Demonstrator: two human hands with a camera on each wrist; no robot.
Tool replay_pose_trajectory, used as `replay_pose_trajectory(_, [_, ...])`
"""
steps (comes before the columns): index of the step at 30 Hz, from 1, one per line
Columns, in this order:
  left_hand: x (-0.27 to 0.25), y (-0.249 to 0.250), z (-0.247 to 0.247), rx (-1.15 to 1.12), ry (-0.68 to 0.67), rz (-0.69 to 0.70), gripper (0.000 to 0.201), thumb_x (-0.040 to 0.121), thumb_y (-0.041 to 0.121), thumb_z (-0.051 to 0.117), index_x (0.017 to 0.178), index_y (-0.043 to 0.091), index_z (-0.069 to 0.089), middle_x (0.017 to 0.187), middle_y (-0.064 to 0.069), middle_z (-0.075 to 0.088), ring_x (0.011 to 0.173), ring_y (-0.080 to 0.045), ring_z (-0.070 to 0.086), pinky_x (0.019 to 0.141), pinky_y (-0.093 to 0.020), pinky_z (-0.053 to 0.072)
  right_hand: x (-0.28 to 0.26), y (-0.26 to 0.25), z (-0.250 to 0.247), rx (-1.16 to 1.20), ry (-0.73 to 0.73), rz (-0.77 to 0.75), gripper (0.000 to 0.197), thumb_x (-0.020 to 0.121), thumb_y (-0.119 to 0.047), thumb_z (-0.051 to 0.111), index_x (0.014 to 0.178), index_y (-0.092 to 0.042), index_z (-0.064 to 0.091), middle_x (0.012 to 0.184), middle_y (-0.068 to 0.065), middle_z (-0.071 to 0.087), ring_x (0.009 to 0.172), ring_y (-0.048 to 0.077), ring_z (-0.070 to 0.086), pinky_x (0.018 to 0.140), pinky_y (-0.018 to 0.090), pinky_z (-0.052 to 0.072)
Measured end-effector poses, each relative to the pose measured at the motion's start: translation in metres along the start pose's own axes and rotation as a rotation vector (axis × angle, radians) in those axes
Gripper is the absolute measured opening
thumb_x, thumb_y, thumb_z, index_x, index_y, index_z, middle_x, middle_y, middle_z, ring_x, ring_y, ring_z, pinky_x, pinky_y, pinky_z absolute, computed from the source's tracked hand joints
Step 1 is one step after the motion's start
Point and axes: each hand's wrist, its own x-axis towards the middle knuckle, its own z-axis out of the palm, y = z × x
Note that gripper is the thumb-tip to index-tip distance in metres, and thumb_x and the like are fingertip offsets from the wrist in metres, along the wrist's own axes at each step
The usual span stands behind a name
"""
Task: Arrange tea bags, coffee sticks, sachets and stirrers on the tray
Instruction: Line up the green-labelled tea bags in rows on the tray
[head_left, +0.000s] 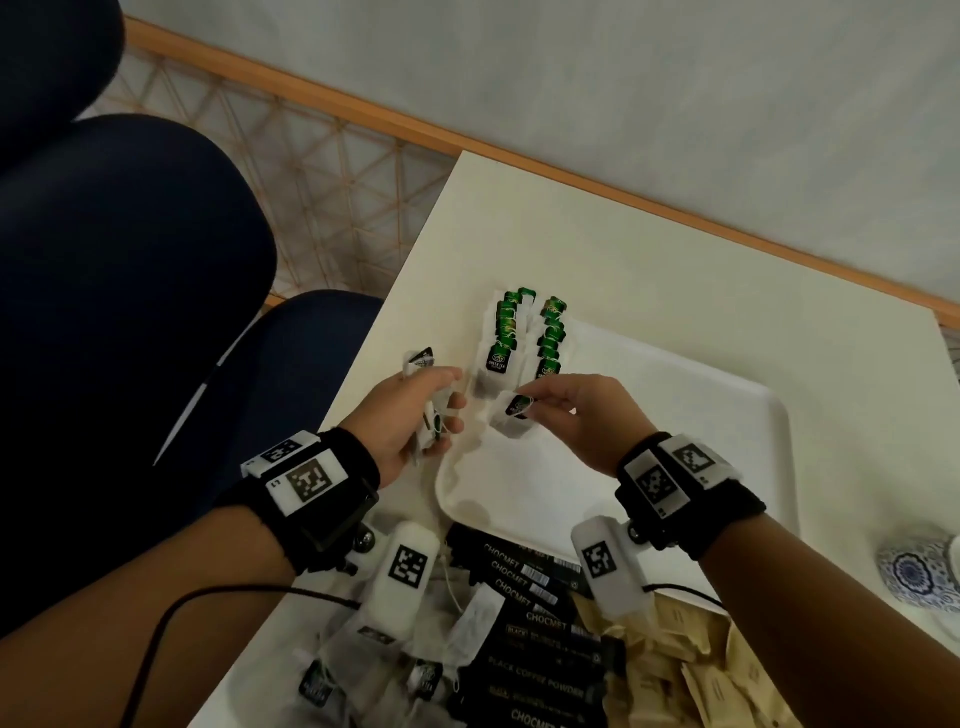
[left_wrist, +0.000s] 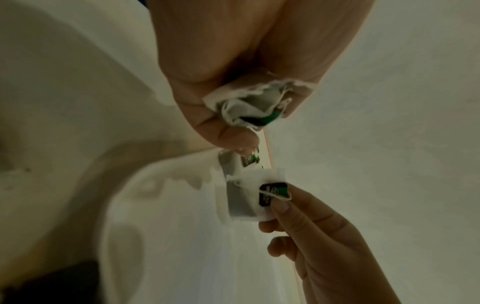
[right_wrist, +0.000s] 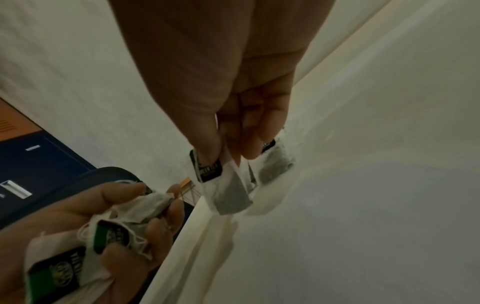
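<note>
From the head view, two rows of tea bags (head_left: 524, 338) already stand at the tray's (head_left: 727, 415) ten o'clock corner, while coffee sticks (head_left: 540, 639) and brown sachets (head_left: 691, 675) wait off the tray at six o'clock, so you're early on. At your left wrist, your left hand (left_wrist: 221, 67) clutches a spare bunch of bags (left_wrist: 255, 107). At your right wrist, your right hand (right_wrist: 228, 86) pinches one tea bag (right_wrist: 223, 185) just beside the rows.

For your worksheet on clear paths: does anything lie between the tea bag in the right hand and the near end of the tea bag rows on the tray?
Nothing visible: the tea bag hangs just short of the rows.
</note>
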Motion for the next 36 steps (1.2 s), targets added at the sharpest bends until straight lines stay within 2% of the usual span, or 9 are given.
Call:
replay_pose_trajectory(4, [0.000, 0.004, -0.009, -0.019, 0.002, -0.008, 0.023, 0.095, 0.030, 0.043, 0.099, 0.019, 0.063, 0.085, -0.003, 0.061, 0.064, -0.015, 0.052, 0.051, -0.024, 0.040, 0.012, -0.010, 0.004, -0.021, -0.077, 0.019, 0.025, 0.094, -0.018, 0.054, 0.115, -0.021, 0.069, 0.108, -0.007, 0.070, 0.099, 0.009, 0.061, 0.087, 0.019, 0.042])
replay_pose_trajectory(9, [-0.002, 0.003, -0.011, 0.001, -0.017, -0.012, 0.031, 0.098, 0.025, 0.037, 0.110, 0.017, 0.064, 0.088, -0.004, 0.069, 0.066, -0.016, 0.058, 0.051, -0.023, 0.043, 0.039, -0.010, 0.006, -0.014, -0.007, 0.148, 0.023, 0.092, -0.021, 0.057, 0.111, -0.023, 0.070, 0.106, -0.005, 0.070, 0.100, 0.012, 0.061, 0.087, 0.022, 0.045])
replay_pose_trajectory(16, [-0.005, -0.001, -0.006, 0.051, -0.083, -0.013, 0.027, 0.100, 0.026, 0.045, 0.117, 0.016, 0.064, 0.103, -0.006, 0.072, 0.071, -0.015, 0.069, 0.047, -0.020, 0.047, 0.050, -0.003, 0.006, -0.083, 0.095, 0.124, 0.017, 0.089, -0.031, 0.061, 0.104, -0.029, 0.069, 0.092, -0.007, 0.067, 0.087, 0.012, 0.061, 0.078, 0.030, 0.051])
replay_pose_trajectory(19, [-0.004, -0.004, -0.001, 0.070, -0.075, 0.007, 0.027, 0.097, 0.029, 0.051, 0.112, 0.013, 0.067, 0.103, -0.008, 0.073, 0.075, -0.017, 0.070, 0.048, -0.021, 0.049, 0.040, -0.010, 0.005, 0.015, 0.189, 0.061, 0.017, 0.087, -0.032, 0.064, 0.103, -0.029, 0.068, 0.092, -0.007, 0.061, 0.083, 0.009, 0.057, 0.076, 0.026, 0.047])
replay_pose_trajectory(22, [-0.004, -0.006, 0.006, 0.101, -0.084, 0.028, 0.035, 0.095, 0.040, 0.052, 0.109, 0.012, 0.067, 0.096, -0.007, 0.075, 0.073, -0.018, 0.071, 0.050, -0.022, 0.050, 0.023, -0.026, 0.003, 0.092, 0.051, 0.007, 0.021, 0.086, -0.034, 0.066, 0.106, -0.028, 0.069, 0.090, -0.013, 0.062, 0.081, 0.007, 0.060, 0.075, 0.022, 0.048])
replay_pose_trajectory(24, [-0.006, -0.005, 0.011, 0.125, -0.090, 0.030, 0.039, 0.094, 0.047, 0.050, 0.106, 0.013, 0.066, 0.087, -0.005, 0.075, 0.072, -0.018, 0.071, 0.051, -0.022, 0.051, 0.012, -0.031, 0.004, 0.117, -0.060, 0.008, 0.022, 0.084, -0.037, 0.069, 0.103, -0.028, 0.070, 0.091, -0.011, 0.067, 0.080, 0.007, 0.062, 0.074, 0.021, 0.048])
replay_pose_trajectory(28, [-0.009, -0.005, 0.019, 0.170, -0.119, 0.017, 0.048, 0.090, 0.055, 0.048, 0.106, 0.013, 0.067, 0.089, -0.008, 0.074, 0.070, -0.018, 0.069, 0.049, -0.023, 0.050, 0.002, -0.023, 0.009, 0.304, 0.000, 0.067, 0.018, 0.079, -0.030, 0.075, 0.092, -0.020, 0.067, 0.075, -0.011, 0.068, 0.068, 0.000, 0.063, 0.063, 0.010, 0.044])
replay_pose_trajectory(32, [-0.007, -0.009, 0.022, 0.177, -0.104, 0.055, 0.034, 0.092, 0.043, 0.056, 0.106, 0.014, 0.068, 0.092, -0.007, 0.073, 0.069, -0.018, 0.065, 0.049, -0.021, 0.047, -0.003, -0.012, 0.006, 0.355, 0.100, 0.094, 0.021, 0.075, -0.033, 0.078, 0.085, -0.019, 0.065, 0.078, -0.001, 0.070, 0.069, 0.007, 0.061, 0.065, 0.016, 0.046])
replay_pose_trajectory(36, [-0.004, -0.011, 0.020, 0.137, -0.065, 0.097, 0.018, 0.088, 0.025, 0.066, 0.103, 0.015, 0.068, 0.082, -0.005, 0.069, 0.062, -0.015, 0.063, 0.047, -0.021, 0.044, -0.009, -0.011, 0.002, 0.258, 0.029, 0.071, 0.029, 0.075, -0.041, 0.076, 0.097, -0.028, 0.063, 0.087, -0.012, 0.066, 0.080, 0.006, 0.062, 0.071, 0.017, 0.048])
